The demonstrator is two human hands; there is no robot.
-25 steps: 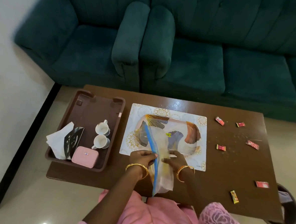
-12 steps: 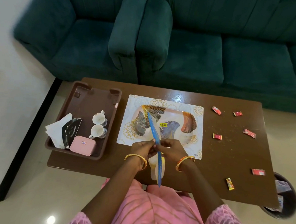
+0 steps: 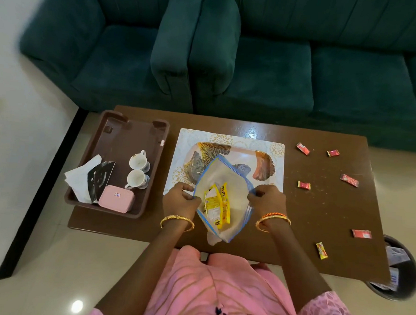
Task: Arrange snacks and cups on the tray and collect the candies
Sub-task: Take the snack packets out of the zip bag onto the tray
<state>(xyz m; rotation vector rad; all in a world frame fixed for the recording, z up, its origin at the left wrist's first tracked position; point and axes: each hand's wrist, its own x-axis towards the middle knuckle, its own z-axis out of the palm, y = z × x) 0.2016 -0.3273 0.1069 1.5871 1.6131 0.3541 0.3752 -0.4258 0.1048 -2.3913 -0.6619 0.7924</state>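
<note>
- A clear plastic bag (image 3: 223, 202) with a blue zip edge is held open over the near rim of the leaf-patterned tray (image 3: 262, 160); yellow snack packets (image 3: 217, 205) lie inside.
- Left hand (image 3: 179, 199) and right hand (image 3: 267, 201) each have their grip pinching one side of the bag's mouth.
- Seven wrapped candies (image 3: 304, 185) lie scattered on the brown surface (image 3: 320, 213) to the right, with open room around them.
- Two white cups (image 3: 138, 170) stand in the brown bin (image 3: 120, 137) at left.

We're looking at a dark green sofa (image 3: 256, 63) behind a brown coffee table (image 3: 320, 213), and a round black bin (image 3: 399, 278) with papers sits at the table's right corner.
</note>
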